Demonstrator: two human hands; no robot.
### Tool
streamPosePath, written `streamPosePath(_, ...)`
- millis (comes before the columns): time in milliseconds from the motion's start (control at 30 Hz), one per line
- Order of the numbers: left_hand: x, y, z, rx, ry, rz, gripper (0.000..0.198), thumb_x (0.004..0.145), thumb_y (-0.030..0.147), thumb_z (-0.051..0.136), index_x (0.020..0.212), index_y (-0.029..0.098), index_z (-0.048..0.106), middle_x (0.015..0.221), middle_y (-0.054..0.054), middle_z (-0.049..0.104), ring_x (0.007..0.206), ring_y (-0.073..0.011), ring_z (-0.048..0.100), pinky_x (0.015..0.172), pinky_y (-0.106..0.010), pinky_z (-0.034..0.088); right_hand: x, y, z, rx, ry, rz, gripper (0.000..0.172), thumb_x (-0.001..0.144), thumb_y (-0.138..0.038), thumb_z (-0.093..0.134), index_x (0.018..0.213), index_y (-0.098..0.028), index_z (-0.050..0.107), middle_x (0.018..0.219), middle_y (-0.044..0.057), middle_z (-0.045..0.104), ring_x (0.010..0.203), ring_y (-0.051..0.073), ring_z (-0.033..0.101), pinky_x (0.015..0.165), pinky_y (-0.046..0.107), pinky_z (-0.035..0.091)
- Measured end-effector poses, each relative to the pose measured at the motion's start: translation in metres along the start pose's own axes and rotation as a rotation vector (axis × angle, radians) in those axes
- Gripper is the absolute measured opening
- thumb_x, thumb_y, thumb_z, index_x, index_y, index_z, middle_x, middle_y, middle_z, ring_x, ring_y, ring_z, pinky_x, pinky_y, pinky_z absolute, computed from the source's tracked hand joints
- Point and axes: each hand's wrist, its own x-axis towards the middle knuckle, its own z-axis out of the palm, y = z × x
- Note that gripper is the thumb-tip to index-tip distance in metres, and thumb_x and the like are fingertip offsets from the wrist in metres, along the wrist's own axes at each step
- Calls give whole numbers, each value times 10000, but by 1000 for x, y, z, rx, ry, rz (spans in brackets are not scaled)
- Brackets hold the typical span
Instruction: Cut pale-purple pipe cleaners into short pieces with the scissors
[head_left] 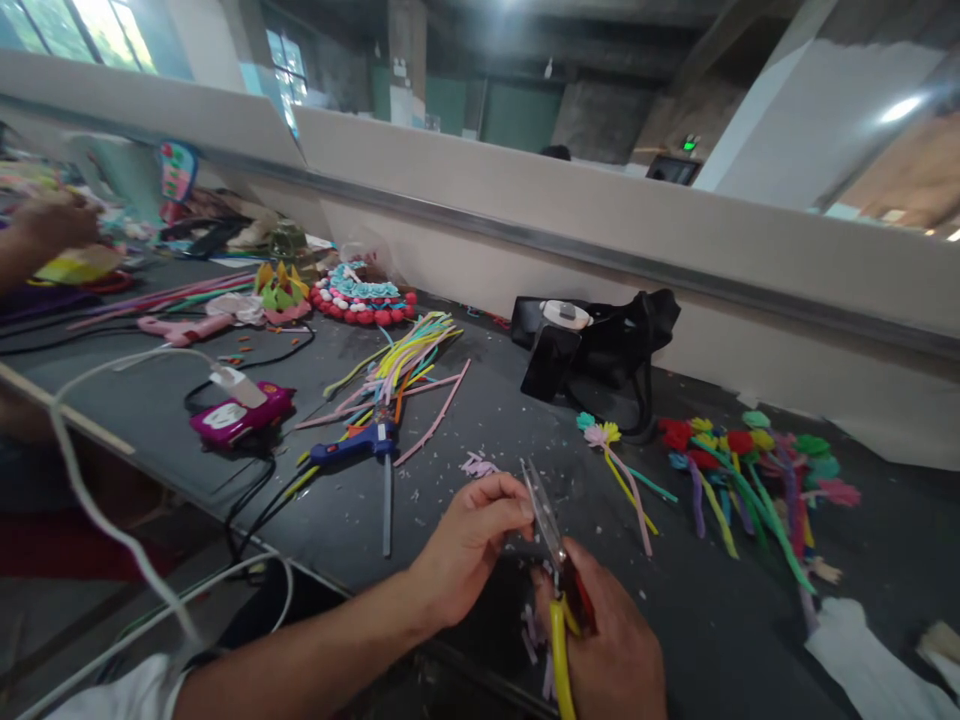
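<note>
My right hand (611,640) grips a pair of scissors (546,515) with yellow and red handles, blades pointing up and away from me. Beside the blades, my left hand (480,535) is closed in a pinch; whatever its fingertips hold is too small or hidden to make out. Small lilac pieces (478,465) lie on the table just beyond my left hand. More lilac strips (534,632) show below, between my hands. A little flower bunch (600,435) on fuzzy stems rests to the right of the scissors.
A blue glue gun (356,445) and a bundle of coloured fuzzy stems (409,365) lie left. Further left are a magenta power strip (244,410) and cables. A black bag (622,340) stands behind; colourful flowers (750,450) lie right. Another person's hand (56,220) is far left.
</note>
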Motion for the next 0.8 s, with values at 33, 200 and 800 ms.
streamPosePath(33, 0, -1, 1, 7, 0, 1, 65, 684, 168, 685, 688, 154, 622, 623, -1, 595, 602, -117, 520, 643, -253, 376, 1, -1, -1, -2, 15, -1, 382, 918, -442, 474, 1061, -135, 650, 881, 92, 734, 769, 190, 708, 668, 255, 554)
streamPosePath(200, 0, -2, 2, 32, 15, 15, 56, 687, 159, 682, 681, 156, 627, 634, 2, 589, 619, -112, 512, 664, -250, 374, -1, -1, -1, 10, 5, 3, 353, 923, -418, 476, 1072, -144, 641, 892, 88, 733, 786, 186, 705, 686, 255, 550)
streamPosePath(800, -3, -3, 3, 42, 9, 37, 72, 672, 170, 702, 683, 160, 631, 634, -1, 616, 635, -121, 524, 685, -262, 374, -5, -2, 0, 13, 23, 23, 374, 925, -405, 469, 1043, -120, 681, 869, 75, 753, 713, 165, 722, 637, 210, 546)
